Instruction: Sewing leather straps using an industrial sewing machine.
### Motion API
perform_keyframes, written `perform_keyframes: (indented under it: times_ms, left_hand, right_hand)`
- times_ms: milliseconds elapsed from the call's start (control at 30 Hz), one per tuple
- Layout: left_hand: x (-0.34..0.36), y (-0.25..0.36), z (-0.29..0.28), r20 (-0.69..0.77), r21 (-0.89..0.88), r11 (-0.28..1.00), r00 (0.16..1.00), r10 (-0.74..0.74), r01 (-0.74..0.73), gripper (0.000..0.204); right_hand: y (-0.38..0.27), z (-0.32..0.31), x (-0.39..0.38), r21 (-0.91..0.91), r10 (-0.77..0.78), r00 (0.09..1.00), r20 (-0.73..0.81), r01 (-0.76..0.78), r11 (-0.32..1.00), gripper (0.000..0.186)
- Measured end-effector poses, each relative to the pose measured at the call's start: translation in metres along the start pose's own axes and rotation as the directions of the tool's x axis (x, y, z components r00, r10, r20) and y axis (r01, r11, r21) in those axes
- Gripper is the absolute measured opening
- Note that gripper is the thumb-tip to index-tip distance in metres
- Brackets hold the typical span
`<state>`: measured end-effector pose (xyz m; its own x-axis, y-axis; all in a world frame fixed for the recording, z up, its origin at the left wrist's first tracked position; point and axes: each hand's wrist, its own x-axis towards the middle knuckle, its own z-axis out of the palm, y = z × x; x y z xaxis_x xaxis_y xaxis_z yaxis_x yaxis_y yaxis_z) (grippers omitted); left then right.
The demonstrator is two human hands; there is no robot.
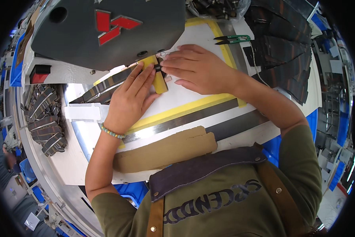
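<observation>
My left hand (pixel 132 96) lies flat, fingers stretched over a yellow plate (pixel 160 83) beneath the sewing machine head (pixel 106 35). My right hand (pixel 199 70) is open too, its fingertips beside a small dark strip (pixel 158 68) that crosses the yellow plate; whether they touch it is hard to tell. From the left, a dark striped fabric strip (pixel 102 87) with a pale line like a zipper along it runs under my left hand. The machine's needle area is hidden behind its head.
Striped fabric pieces (pixel 47 118) are heaped at the left, with a stack of dark striped panels (pixel 284 55) at the right. Green-handled thread snips (pixel 235 39) lie at the far right. Yellow tape (pixel 181 107) borders the white work surface; brown cardboard (pixel 165 150) lies nearest me.
</observation>
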<state>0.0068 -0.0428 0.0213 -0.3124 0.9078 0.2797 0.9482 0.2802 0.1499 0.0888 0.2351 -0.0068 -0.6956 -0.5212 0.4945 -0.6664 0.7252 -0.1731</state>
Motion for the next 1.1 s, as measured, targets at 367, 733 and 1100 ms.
perform_keyframes:
  times_ms: [367,733,1100]
  left_hand:
    - [-0.004,0.001,0.004,-0.062,-0.067,0.998,0.998,-0.019,0.015,0.065]
    - [0.009,-0.003,-0.003,0.043,0.090,0.996,0.999,0.024,-0.027,0.066]
    - [0.028,-0.024,0.008,-0.010,0.098,0.994,0.999,0.050,-0.049,0.064]
  right_hand:
    - [-0.008,0.000,0.003,-0.115,0.035,0.997,0.067,-0.027,0.993,0.045]
    - [0.004,-0.003,0.001,-0.096,0.288,0.954,-0.080,-0.295,0.951,0.054]
    - [0.022,-0.002,0.000,-0.174,0.270,0.963,-0.024,-0.270,0.947,0.054]
